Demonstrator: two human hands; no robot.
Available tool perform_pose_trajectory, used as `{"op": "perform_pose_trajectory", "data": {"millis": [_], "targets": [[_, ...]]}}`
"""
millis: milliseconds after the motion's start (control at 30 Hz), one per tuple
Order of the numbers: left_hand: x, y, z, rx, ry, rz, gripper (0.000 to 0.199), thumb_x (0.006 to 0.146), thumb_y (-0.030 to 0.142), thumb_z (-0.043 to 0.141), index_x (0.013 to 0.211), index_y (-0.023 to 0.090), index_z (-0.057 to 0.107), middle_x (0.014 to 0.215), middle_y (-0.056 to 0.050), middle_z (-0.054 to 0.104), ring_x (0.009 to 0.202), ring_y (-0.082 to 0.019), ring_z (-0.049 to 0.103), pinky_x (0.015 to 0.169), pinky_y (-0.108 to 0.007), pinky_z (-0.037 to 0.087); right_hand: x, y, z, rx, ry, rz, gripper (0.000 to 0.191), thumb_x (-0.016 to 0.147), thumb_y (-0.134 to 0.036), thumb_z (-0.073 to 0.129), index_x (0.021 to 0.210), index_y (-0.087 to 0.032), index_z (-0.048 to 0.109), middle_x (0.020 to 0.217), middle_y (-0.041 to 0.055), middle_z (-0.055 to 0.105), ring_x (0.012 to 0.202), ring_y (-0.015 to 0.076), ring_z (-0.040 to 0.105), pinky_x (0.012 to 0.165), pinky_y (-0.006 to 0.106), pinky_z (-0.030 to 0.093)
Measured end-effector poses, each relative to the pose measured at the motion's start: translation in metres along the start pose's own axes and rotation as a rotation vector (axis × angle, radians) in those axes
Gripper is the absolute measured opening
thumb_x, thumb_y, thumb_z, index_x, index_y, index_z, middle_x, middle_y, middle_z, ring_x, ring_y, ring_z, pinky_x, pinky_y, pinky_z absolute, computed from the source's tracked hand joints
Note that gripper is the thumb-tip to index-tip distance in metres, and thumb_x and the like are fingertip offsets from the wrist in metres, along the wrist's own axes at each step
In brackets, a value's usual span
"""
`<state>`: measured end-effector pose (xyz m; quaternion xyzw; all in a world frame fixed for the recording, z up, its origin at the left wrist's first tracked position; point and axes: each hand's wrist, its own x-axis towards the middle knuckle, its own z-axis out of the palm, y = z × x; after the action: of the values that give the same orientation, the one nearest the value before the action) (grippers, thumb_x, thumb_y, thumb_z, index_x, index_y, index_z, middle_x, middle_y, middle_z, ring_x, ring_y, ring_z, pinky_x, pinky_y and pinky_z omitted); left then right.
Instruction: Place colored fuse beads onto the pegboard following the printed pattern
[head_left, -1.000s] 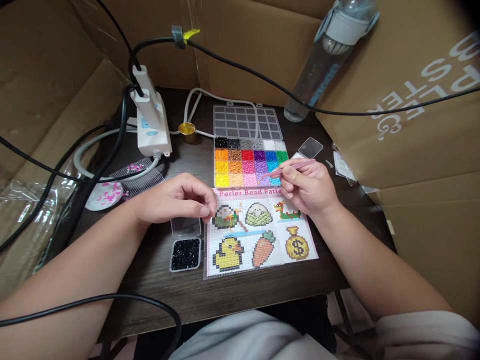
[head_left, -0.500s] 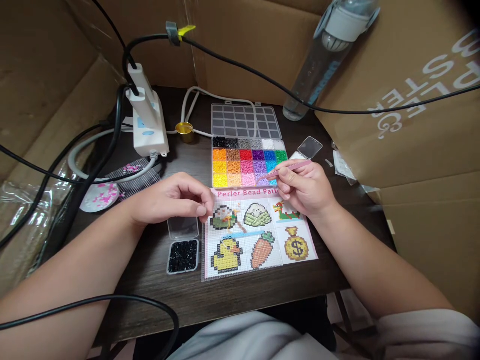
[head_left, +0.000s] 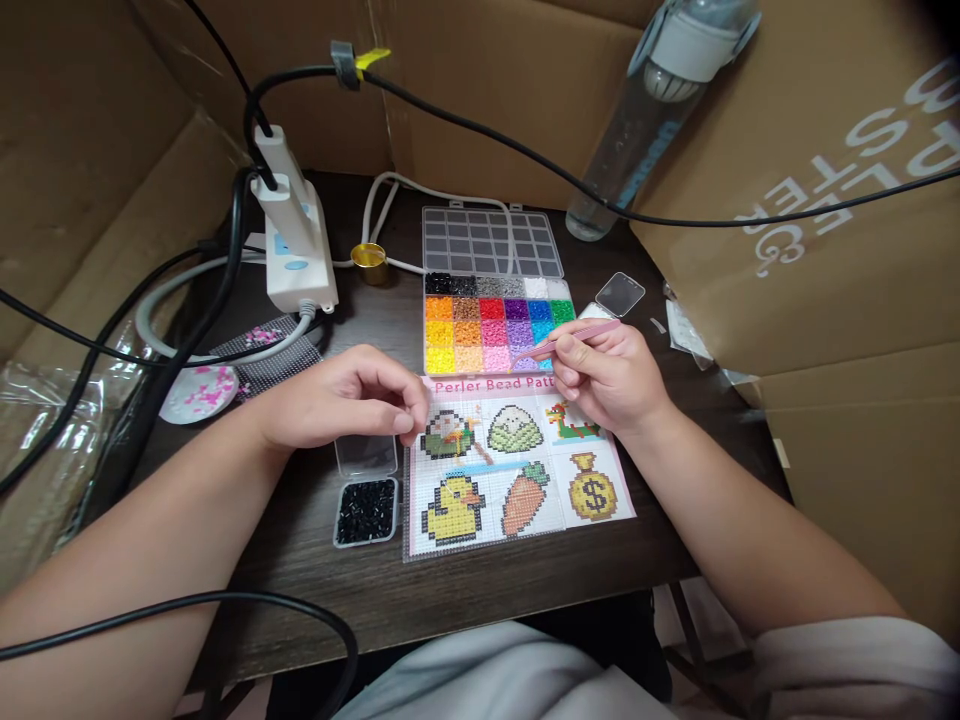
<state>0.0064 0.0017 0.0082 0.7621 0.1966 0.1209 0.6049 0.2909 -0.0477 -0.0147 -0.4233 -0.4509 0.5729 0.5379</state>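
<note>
Pointing left and slightly near, slim pink metal tweezers (head_left: 581,336) gripped by the right hand (head_left: 619,375) end at the clear plastic bead box (head_left: 491,242)'s near edge. The left hand (head_left: 360,398) curls, contents unclear, by the paper pattern sheet (head_left: 559,493); open dark worktop (head_left: 450,610) lies nearer.

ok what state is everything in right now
bead case: open, filled
black-bead box: open, filled
right-hand box: open
pattern sheet: flat
tweezers: held, cannot tell if pinched
right hand: gripping tweezers
left hand: half curled, nothing seen in it
power strip: two plugs in
bottle: standing
</note>
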Motion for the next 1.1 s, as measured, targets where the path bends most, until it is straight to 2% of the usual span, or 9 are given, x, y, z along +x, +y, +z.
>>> {"op": "perform_pose_trajectory", "data": {"millis": [367,733,933,1100], "targets": [[0.0002,-0.0002,-0.0006,-0.013,0.004,-0.004,0.018,0.084,0.030,0.067,0.075,0.015,0.073,0.067,-0.005,0.071,0.065,-0.014,0.063,0.065,-0.022,0.052,0.0008,0.0016,-0.0010,0.009,-0.012,-0.022,0.016,0.077,-0.034,0.081,0.076,-0.019,0.078,0.065,0.0019,0.071,0.042,0.0052,0.044,0.035,0.020,0.033],[-0.0001,-0.0029,-0.0042,0.015,0.017,-0.005,0.034,0.089,0.038,0.063,0.067,0.014,0.067,0.061,-0.004,0.063,0.061,-0.013,0.056,0.061,-0.024,0.048,0.0022,0.0015,-0.0009,0.074,-0.020,-0.003,0.018,0.072,-0.036,0.084,0.073,-0.020,0.076,0.061,0.0001,0.070,0.041,0.0052,0.045,0.034,0.019,0.035],[-0.0001,-0.0030,-0.0048,0.010,0.028,-0.011,0.033,0.089,0.041,0.064,0.071,0.014,0.070,0.064,-0.005,0.065,0.063,-0.015,0.058,0.062,-0.024,0.050,0.0028,-0.0010,-0.0007,0.050,-0.023,0.015,0.020,0.073,-0.037,0.083,0.072,-0.018,0.076,0.053,-0.0010,0.064,0.041,0.0057,0.044,0.033,0.019,0.035],[0.0003,-0.0033,-0.0049,0.004,0.022,0.006,0.032,0.089,0.040,0.065,0.072,0.014,0.070,0.064,-0.006,0.066,0.064,-0.015,0.059,0.064,-0.025,0.051,0.0030,-0.0022,-0.0001,0.066,-0.003,0.022,0.021,0.071,-0.036,0.084,0.072,-0.018,0.075,0.063,0.0020,0.072,0.041,0.0050,0.045,0.033,0.019,0.036]]}}
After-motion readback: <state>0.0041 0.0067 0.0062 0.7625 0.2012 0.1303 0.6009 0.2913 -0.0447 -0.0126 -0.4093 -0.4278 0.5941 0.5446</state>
